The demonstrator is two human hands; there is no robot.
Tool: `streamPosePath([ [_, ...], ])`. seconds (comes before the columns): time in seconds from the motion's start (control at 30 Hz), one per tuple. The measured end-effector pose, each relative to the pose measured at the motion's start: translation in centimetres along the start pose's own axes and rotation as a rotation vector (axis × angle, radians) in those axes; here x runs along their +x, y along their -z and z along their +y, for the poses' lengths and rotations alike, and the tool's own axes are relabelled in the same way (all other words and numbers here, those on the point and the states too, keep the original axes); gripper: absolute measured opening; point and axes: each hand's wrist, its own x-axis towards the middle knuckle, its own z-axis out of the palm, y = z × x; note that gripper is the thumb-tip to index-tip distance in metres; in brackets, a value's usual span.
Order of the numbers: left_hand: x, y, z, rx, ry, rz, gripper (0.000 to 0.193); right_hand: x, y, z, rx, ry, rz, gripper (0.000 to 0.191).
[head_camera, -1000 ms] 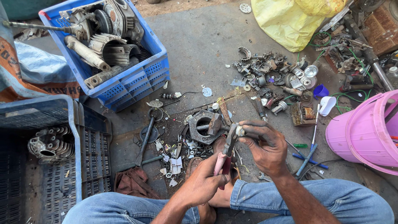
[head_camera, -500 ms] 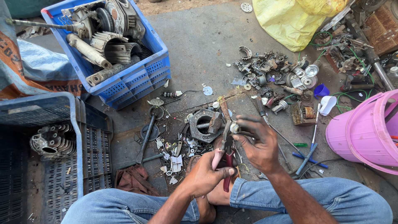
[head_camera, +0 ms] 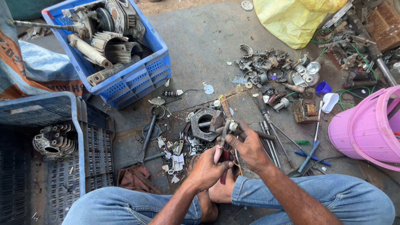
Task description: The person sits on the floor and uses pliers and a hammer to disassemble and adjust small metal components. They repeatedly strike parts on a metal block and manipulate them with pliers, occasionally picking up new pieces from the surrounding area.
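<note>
I sit cross-legged on a concrete floor. My left hand (head_camera: 207,168) grips the red handles of a pair of pliers (head_camera: 222,141), whose jaws point up and away from me. My right hand (head_camera: 248,146) pinches a small silver metal part (head_camera: 233,126) right at the plier jaws. Just beyond the hands lies a grey metal housing with a round hole (head_camera: 205,123). Small scraps and white plastic bits litter the floor to the left of the pliers.
A blue crate (head_camera: 137,83) of engine parts stands at the upper left, a darker crate (head_camera: 83,141) with a finned cylinder at the left. A pink bucket (head_camera: 366,129) sits at the right, a yellow bag (head_camera: 291,21) above. Screwdrivers (head_camera: 271,129) and loose parts lie around.
Both hands have shifted slightly up and closer together; the plier jaws now meet the small silver part held by my right hand.
</note>
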Motion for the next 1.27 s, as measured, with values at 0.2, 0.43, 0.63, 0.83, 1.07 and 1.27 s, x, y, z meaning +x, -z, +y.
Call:
streamPosePath([
  [0.2, 0.1, 0.4, 0.6, -0.093, 0.206, -0.096, 0.027, 0.2, 0.5, 1.6, 0.302, -0.118, 0.027, 0.05],
  [0.43, 0.6, 0.3, -1.5, -0.139, 0.135, -0.145, 0.026, 0.5, 1.5, 3.6, 0.668, -0.119, -0.011, 0.036],
  [0.63, 1.4, -0.7, -3.3, -0.535, 0.308, -0.246, 0.029, 0.3, 1.6, 4.6, 0.644, -0.169, 0.041, 0.036],
  [0.83, 1.2, -0.6, -5.6, -0.601, 0.314, -0.285, 0.042, 1.0, 2.7, 6.4, 0.621, -0.25, 0.171, 0.034],
  [1.07, 2.2, -4.0, -10.4, -0.563, 0.353, -0.21, 0.033, 1.7, 3.2, 10.6, 0.511, -0.412, 0.158, 0.034],
  [1.27, 3.6, -4.7, -15.4, -0.529, 0.423, -0.156, 0.042, 2.6, 3.3, 12.3, 0.564, -0.435, 0.078, 0.041],
])
